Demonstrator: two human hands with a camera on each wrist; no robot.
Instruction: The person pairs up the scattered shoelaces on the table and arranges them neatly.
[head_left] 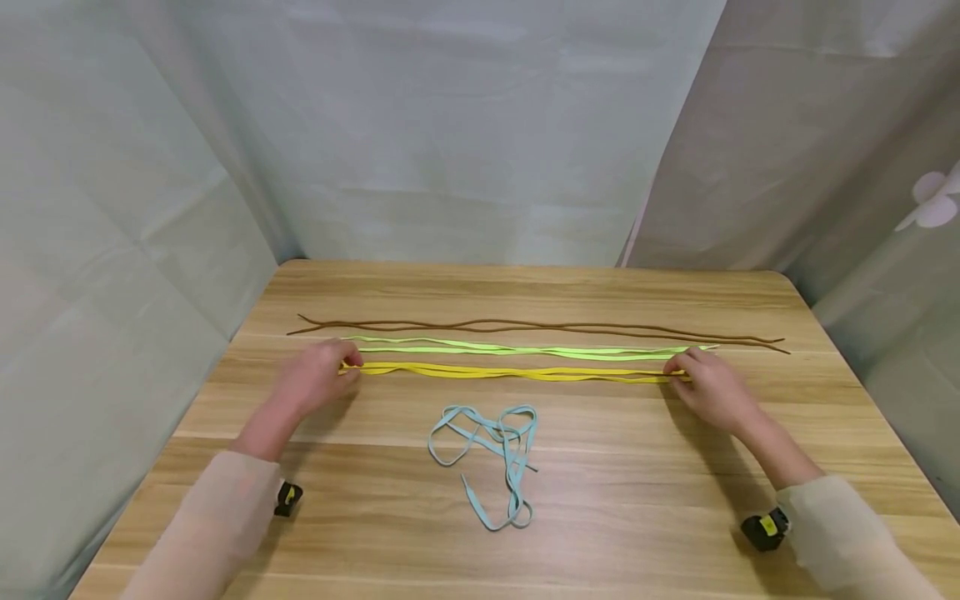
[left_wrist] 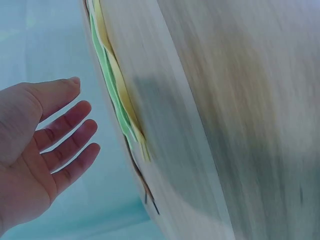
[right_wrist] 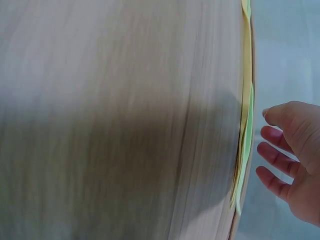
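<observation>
A yellow shoelace (head_left: 491, 372) lies stretched out across the table in several near-parallel strands. At its left end hovers my left hand (head_left: 318, 373), whose fingers are parted and loosely bent with nothing between them in the left wrist view. My right hand (head_left: 708, 387) is over the opposite end, and the right wrist view shows its thumb and fingers spread apart and holding nothing. Just behind runs a bright green shoelace (head_left: 517, 350), also laid out lengthwise. Farther back is a thin brown shoelace (head_left: 480, 322). Nearer to me, a light blue shoelace (head_left: 512, 467) lies in loose loops.
The wooden table (head_left: 615, 500) has rounded back corners. Pale curtains (head_left: 450, 133) hang behind it and at both sides. A small black device with a yellow mark (head_left: 765, 530) sits at my right wrist, and a similar black device (head_left: 288, 498) at my left.
</observation>
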